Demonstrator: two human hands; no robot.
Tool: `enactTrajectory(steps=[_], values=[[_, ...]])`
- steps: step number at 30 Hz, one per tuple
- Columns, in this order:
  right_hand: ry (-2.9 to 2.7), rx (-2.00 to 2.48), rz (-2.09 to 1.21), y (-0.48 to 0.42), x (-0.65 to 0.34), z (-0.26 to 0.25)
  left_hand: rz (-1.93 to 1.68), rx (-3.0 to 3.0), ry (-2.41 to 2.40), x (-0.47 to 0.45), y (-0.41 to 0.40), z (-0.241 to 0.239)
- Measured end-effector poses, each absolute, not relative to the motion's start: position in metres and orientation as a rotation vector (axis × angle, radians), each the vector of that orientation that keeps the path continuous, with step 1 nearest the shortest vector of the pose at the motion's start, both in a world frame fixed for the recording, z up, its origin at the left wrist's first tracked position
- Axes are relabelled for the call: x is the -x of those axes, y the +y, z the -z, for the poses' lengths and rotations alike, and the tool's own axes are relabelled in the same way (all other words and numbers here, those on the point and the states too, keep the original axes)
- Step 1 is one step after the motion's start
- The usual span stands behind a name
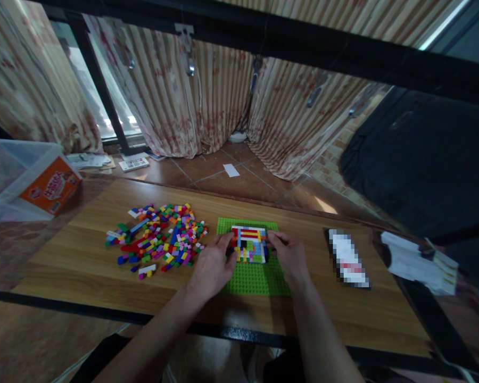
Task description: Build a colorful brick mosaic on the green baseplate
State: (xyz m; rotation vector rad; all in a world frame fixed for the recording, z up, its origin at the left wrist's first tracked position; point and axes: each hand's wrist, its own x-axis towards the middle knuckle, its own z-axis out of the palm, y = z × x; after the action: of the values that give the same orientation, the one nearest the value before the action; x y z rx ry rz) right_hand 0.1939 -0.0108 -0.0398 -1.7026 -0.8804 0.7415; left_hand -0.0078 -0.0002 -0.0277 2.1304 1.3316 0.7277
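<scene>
A multicoloured toy-brick build (pixel 249 244) with red, yellow, white and blue parts rests over a green studded baseplate (pixel 255 282). My left hand (pixel 211 266) grips the build's left side, with the thumb nearer me and the fingers farther away. At the build's right edge, my right hand (pixel 290 258) is closed, its thumb and fingertips pinched together against that edge. Whatever lies between those fingertips is too small to make out. To the left of my left hand, a spread of loose toy bricks (pixel 175 236) in many colours covers part of the table.
The wooden table (pixel 311 319) has a dark front edge. A phone-like object (pixel 348 259), blurred out, lies on the right. Beyond the left end stands a clear plastic box (pixel 19 175) with an orange label. Papers (pixel 419 260) sit past the right end; curtains (pixel 219 101) hang behind.
</scene>
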Motion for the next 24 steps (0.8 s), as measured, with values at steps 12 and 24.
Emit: enactTrajectory(steps=[12,24], values=[[-1.322,1.886,-0.543,-0.011,-0.191,0.034,-0.752,-2.052,1.327,0.006,-0.003,0.026],[-1.432,2.033,-0.364,-0.016,-0.19,0.036,-0.783,-2.053,1.278,0.006,-0.009,0.025]])
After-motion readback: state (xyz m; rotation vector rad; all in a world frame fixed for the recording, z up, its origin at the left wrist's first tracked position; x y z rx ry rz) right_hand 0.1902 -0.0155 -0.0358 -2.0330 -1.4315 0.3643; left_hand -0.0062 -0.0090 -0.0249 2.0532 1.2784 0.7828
